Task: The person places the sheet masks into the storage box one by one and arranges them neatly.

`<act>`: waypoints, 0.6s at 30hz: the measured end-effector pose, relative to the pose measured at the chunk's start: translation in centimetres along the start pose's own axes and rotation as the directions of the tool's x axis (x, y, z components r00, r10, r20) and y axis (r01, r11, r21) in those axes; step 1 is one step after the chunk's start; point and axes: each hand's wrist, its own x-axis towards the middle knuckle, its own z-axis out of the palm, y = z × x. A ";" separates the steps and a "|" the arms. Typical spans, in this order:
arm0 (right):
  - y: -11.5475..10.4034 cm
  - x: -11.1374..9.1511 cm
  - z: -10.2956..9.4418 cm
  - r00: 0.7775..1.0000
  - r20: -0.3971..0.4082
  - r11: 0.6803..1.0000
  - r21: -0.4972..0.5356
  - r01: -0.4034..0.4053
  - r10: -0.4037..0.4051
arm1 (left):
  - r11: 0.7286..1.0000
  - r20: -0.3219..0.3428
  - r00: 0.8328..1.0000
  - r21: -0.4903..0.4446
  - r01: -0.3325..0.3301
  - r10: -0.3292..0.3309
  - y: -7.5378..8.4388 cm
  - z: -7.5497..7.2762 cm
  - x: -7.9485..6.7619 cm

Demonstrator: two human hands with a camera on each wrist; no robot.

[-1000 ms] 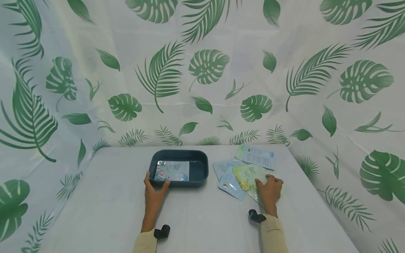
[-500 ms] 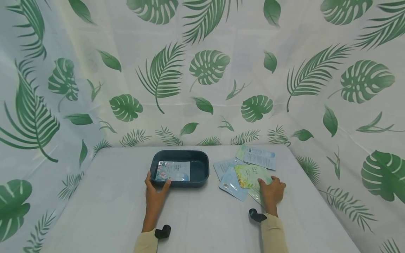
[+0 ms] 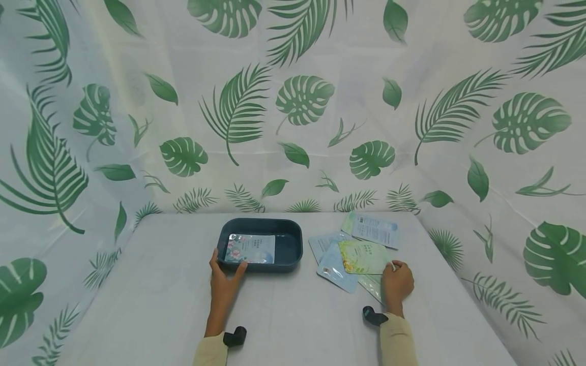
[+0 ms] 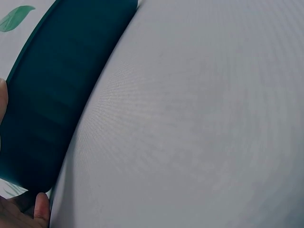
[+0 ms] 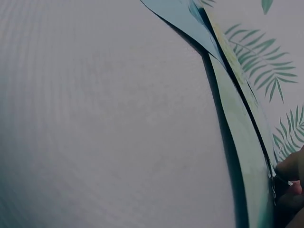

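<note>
My left hand (image 3: 224,284) grips the near left corner of a dark blue plastic tray (image 3: 293,264), thumb on the front wall and fingers at the left side. The left wrist view shows the tray's wall (image 4: 66,90) with fingertips at its edges. A floral face mask packet (image 3: 252,248) lies flat inside the tray. On the right, my right hand (image 3: 398,282) pinches the near right corner of a yellow-green face mask packet (image 3: 366,256). In the right wrist view, thumb and finger (image 5: 287,168) meet at that packet's edge; more packets lie under it.
Blue packets (image 3: 338,269) and another green packet (image 3: 372,285) lie beneath the held one. Behind them a blue packet (image 3: 377,230) overlaps a pale green one (image 3: 348,221). A leaf-patterned sheet (image 3: 311,168) walls in the white table (image 3: 302,320) at the back and sides.
My right hand has drawn back slightly and now pinches the yellow-green packet's corner; that packet has turned straighter and shifted a little right. The left hand and tray stay put.
</note>
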 end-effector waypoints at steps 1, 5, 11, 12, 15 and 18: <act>0.1 0.0 0.1 1.000 -0.003 1.000 0.002 -0.001 0.001 | 1.000 0.000 1.000 0.001 0.000 0.000 0.0 0.0 0.0; 0.2 0.0 0.3 0.999 -0.012 0.999 0.021 -0.031 0.031 | 1.000 0.000 1.000 0.002 0.001 -0.001 0.0 0.0 0.0; 0.3 0.0 0.3 0.997 -0.042 0.997 0.048 -0.063 0.065 | 1.000 -0.002 1.000 0.008 0.007 -0.007 0.0 0.0 0.0; 0.3 0.0 0.3 0.997 -0.045 0.997 0.050 -0.063 0.065 | 1.000 -0.003 1.000 0.008 0.006 -0.006 0.0 0.0 0.0; 0.1 0.0 0.2 0.997 -0.049 0.996 0.059 -0.063 0.066 | 1.000 -0.003 1.000 0.003 0.004 -0.004 0.1 0.0 -0.1; -0.1 0.0 0.0 0.997 -0.046 0.996 0.063 -0.059 0.062 | 1.000 -0.004 1.000 0.001 -0.002 0.002 0.1 0.0 -0.1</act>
